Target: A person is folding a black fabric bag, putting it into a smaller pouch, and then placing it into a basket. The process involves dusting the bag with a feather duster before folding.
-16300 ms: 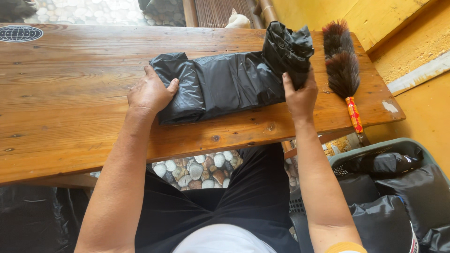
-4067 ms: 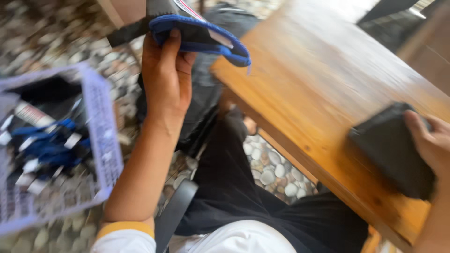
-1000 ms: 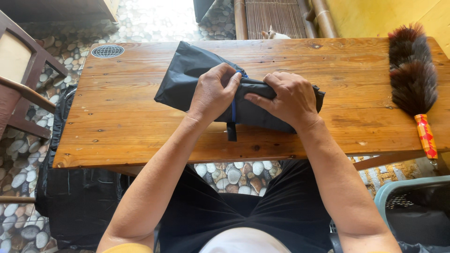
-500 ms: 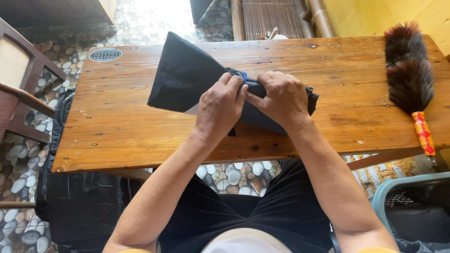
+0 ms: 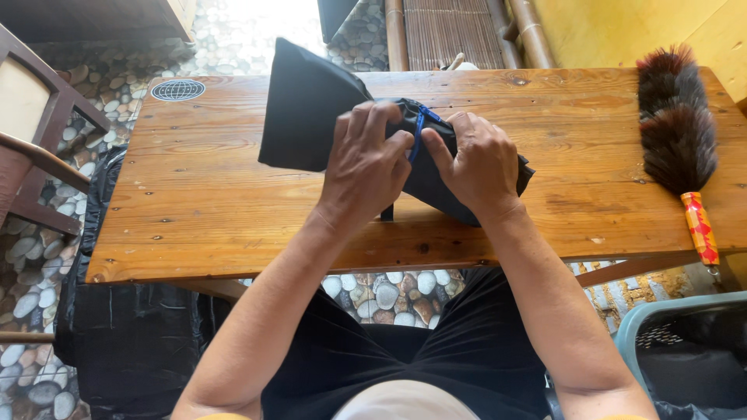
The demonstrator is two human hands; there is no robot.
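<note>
Mid-table, at the centre of the wooden table (image 5: 194,202): a folded black bag (image 5: 311,109), one flat end fanned out toward 10 o'clock, the other bunched toward 4 o'clock under both hands. Left hand (image 5: 364,163) curled over the bunched middle, fingers bent down and pressing the roll flat. Right hand (image 5: 473,159) clamped on the bundle's 3 o'clock end, thumb and forefinger seemingly pinching a blue band (image 5: 419,134) that runs over the black fabric between the two hands. Judging by that: binding step in hand, roll already compact, band partly round it. Next move probably calls for steady pressure from the left while the right draws the band over without letting the roll spring open.

At 3 o'clock on the table, well apart from the hands: a feather duster (image 5: 675,128), dark plume up, red-and-orange handle down. At 11 o'clock, a round globe-patterned disc (image 5: 177,89) set flat in the boards. Underfoot, pebble floor (image 5: 397,292). At 9 o'clock a wooden chair (image 5: 35,148); at 5 o'clock a teal basket (image 5: 661,319); yellow wall (image 5: 622,31) at 1 o'clock.
</note>
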